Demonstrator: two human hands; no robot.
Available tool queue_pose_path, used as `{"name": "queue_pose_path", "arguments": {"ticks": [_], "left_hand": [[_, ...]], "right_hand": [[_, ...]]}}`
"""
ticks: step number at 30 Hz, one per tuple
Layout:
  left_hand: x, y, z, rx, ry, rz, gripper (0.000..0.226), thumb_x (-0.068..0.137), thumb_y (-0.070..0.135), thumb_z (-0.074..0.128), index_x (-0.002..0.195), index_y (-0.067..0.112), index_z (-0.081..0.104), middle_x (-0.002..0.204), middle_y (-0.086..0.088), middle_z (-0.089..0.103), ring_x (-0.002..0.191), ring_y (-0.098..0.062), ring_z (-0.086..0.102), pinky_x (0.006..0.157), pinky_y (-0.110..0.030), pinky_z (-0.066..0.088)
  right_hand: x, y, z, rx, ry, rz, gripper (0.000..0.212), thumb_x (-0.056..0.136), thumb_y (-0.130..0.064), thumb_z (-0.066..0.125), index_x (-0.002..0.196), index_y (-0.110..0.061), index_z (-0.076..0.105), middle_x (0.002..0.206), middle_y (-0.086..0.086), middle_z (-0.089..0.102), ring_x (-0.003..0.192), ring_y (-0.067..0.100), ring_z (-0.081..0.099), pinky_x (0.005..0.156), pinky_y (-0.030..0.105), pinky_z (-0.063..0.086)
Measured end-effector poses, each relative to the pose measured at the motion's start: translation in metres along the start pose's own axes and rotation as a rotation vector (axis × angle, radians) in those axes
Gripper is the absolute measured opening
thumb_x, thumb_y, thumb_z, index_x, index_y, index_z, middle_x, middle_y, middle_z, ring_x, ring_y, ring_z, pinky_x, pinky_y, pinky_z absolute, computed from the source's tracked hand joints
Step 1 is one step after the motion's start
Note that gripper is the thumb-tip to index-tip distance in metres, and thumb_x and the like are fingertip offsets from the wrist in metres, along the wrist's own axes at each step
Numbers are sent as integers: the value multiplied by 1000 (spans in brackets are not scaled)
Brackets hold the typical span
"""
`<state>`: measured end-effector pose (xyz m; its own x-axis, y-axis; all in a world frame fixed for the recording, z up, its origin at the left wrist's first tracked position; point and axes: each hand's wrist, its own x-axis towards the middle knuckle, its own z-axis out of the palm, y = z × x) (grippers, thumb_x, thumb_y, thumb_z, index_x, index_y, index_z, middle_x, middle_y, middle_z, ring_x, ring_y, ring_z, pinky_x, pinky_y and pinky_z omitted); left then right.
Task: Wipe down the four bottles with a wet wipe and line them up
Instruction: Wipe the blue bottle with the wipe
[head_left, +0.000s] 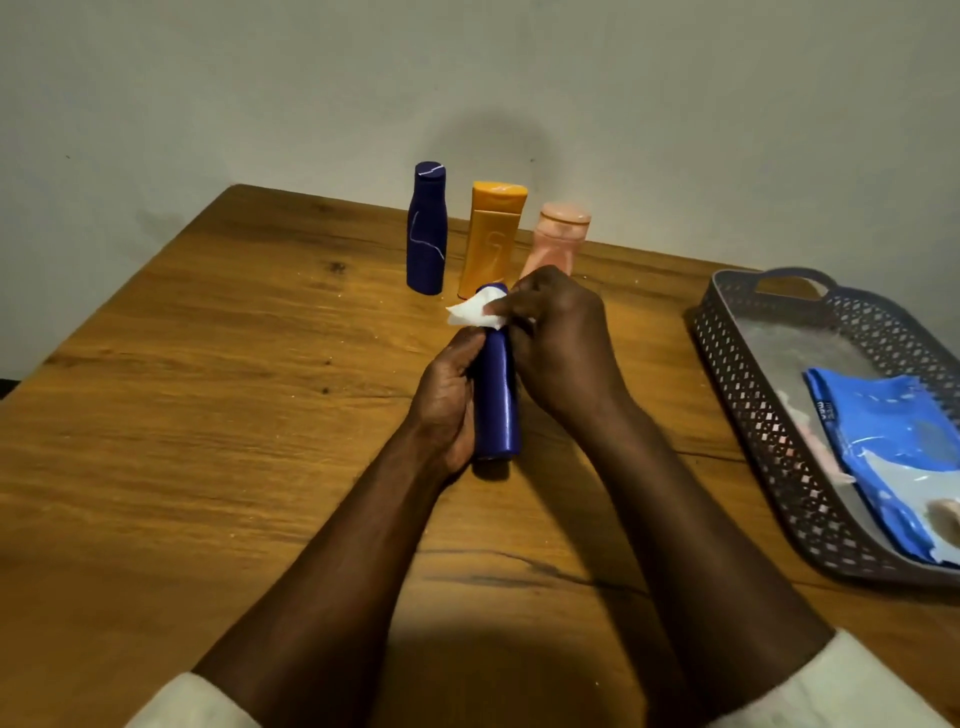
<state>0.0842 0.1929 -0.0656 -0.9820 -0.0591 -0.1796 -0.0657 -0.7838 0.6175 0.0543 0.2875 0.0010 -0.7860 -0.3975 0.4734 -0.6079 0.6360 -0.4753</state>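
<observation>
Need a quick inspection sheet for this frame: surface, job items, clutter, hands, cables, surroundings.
Surface: wooden table, grain and dark knots, small pale specks near the bottles.
Job's things: tall dark blue bottle, orange bottle and pink bottle upright in a row near the far edge; blue bottle held over the table; white wipe at its top end.
Clutter: dark perforated tray on the right holding a blue wipes pack.
Hands: left hand grips the blue bottle's body; right hand pinches the wipe against its cap end.
Cables: nothing seen.
Surroundings: plain pale wall behind the table; light sleeves at the bottom edge.
</observation>
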Motion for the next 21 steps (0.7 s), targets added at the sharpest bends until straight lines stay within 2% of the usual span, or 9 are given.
{"name": "queue_pose_path", "arguments": {"ticks": [1,3,5,8,11,14,16,19,21], "left_hand": [[0,1,0,-40,0,-5,41,87,28,54,122,8,59,101,-9,67,91,-19,64,85,-32,50],[1,5,-1,-94,-5,-34,30,93,31,50,109,7,61,86,-9,67,77,-18,65,74,-30,54],[3,9,-5,-101,43,-47,34,95,39,48,107,8,57,75,-7,61,64,-17,60,62,-27,53],[2,12,-5,-17,37,-20,36,94,41,47,102,7,57,75,-6,58,58,-17,54,54,-26,48],[1,9,-2,35,-7,18,40,89,44,57,109,10,55,79,-6,56,60,-19,54,54,-28,47],[-1,5,0,47,-5,-23,54,78,42,70,116,10,51,81,-6,57,64,-20,55,61,-31,49],[-3,5,2,23,-50,-123,48,79,44,67,107,6,59,81,-6,59,68,-20,59,67,-32,49],[-1,3,-1,40,-51,-61,60,78,45,64,127,11,57,93,-10,64,78,-24,61,73,-38,47],[0,2,-1,74,-26,-22,56,80,44,60,126,13,55,89,-10,66,73,-22,63,68,-36,51]], "right_hand": [[-9,-2,2,0,8,-17,21,85,-1,66,103,-7,73,107,10,63,97,17,60,78,7,38],[-34,-10,4,48,38,-40,19,82,3,67,97,-6,74,101,9,63,93,18,60,77,10,43],[-68,-20,5,47,47,-72,22,77,7,70,95,-5,73,101,11,63,94,21,59,79,23,50],[-106,-28,7,-97,48,-109,35,69,7,80,102,-3,72,109,12,63,101,23,57,78,25,49],[-110,-26,8,-107,75,-136,37,66,8,81,101,-3,72,108,13,63,101,22,56,76,25,50],[-98,-29,-3,81,113,-98,31,71,11,75,98,-6,73,106,10,63,99,16,59,82,21,53],[-80,-25,-16,211,167,-17,29,75,13,68,96,-8,73,103,6,63,96,6,57,83,15,50],[-40,-9,-31,212,267,86,24,80,8,65,95,-8,74,102,7,64,89,1,56,75,6,45],[-16,-1,-32,103,276,85,21,83,4,65,97,-9,74,104,9,65,92,7,57,74,4,41]]}}
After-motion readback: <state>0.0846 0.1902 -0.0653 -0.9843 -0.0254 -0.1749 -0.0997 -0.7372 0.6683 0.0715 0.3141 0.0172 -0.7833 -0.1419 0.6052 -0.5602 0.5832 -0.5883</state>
